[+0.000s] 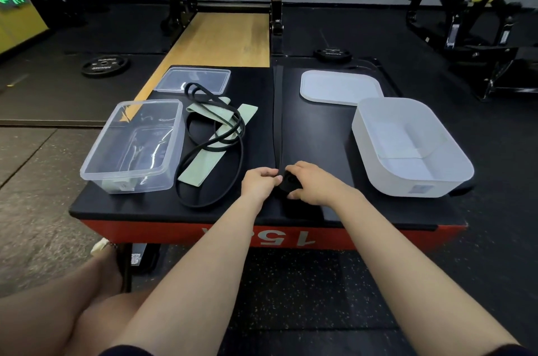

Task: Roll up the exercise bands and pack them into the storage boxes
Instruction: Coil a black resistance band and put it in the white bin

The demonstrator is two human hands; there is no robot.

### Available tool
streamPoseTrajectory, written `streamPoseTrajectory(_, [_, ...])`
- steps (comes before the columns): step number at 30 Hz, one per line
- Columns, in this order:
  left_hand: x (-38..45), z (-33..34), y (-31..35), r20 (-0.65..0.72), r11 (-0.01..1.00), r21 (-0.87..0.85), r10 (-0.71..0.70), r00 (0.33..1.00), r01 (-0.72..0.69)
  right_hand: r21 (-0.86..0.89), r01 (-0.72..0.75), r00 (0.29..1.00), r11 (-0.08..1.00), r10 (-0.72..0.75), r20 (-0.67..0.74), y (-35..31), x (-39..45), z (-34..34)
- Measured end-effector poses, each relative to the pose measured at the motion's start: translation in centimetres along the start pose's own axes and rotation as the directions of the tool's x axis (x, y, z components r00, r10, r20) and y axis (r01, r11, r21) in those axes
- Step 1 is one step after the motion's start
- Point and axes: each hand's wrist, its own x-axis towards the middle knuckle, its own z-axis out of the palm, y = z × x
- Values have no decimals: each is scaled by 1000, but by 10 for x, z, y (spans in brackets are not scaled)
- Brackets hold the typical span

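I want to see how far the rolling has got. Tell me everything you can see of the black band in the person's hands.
The black band is flat, matte and rubbery-looking. It lies straight along the platform's middle, running away from the person. Its near end is wound into a small tight coil, gripped by the right hand; the left hand pinches the strap beside it. Most remains unrolled.

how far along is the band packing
Early on. Done: both lids are off; the white box looks empty. In hand: the left hand and right hand are rolling a black band at the near edge. Left: the green band and thin black band lie loose beside the clear box.
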Motion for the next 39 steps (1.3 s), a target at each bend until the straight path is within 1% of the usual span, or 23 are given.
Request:
streamPoseTrajectory(3, [2, 1, 0, -17, 1000, 21, -4, 1000, 4, 67, -104, 984, 992, 113, -140, -8, -8, 19])
streamPoseTrajectory(6, [4, 2, 0, -25, 1000, 18, 11, 1000, -10, 167, -201, 920, 965, 244, -306, -19, -10, 35])
streamPoseTrajectory(8, [3, 2, -1, -25, 1000, 16, 23, 999, -23, 179, -216, 889, 960, 269, -370, -23, -6, 39])
streamPoseTrajectory(11, [4, 2, -1, -25, 997, 45, 56, 998, -54, 170, -179, 885, 969, 234, -403, -20, -1, 39])
streamPoseTrajectory(13, [5, 2, 0, -1, 997, 48, 65, 998, -65, 181, -147, 903, 972, 207, -376, -15, 0, 37])
streamPoseTrajectory(16, [6, 1, 5, 58, 999, 29, 38, 998, -40, 193, -106, 938, 975, 163, -307, -8, 2, 31])
streamPoseTrajectory(21, [9, -3, 10, 124, 995, 96, -7, 992, -5, 225, -51, 971, 973, 101, -217, -1, 5, 22])
streamPoseTrajectory(24, [10, -7, 10, 168, 991, 136, -16, 986, -7, 283, -50, 982, 958, 99, -162, 3, 7, 16])
streamPoseTrajectory(26, [11, -9, 11, 176, 985, 172, -11, 984, -20, 301, -50, 990, 952, 88, -114, 6, 8, 12])
streamPoseTrajectory(30, [11, -14, 16, 197, 963, 266, -7, 980, -46, 299, -1, 1000, 954, 10, -29, 14, 10, 2])
streamPoseTrajectory(34, [15, -15, 25, 190, 936, 343, 16, 982, -81, 362, 29, 997, 932, -50, 50, 23, 13, -5])
streamPoseTrajectory(37, [16, -10, 28, 150, 904, 418, 34, 988, -95, 371, 35, 995, 928, -67, 73, 27, 15, -6])
streamPoseTrajectory(39, [18, -8, 27, 119, 898, 433, 24, 993, -74, 357, 25, 997, 934, -51, 64, 26, 15, -5])
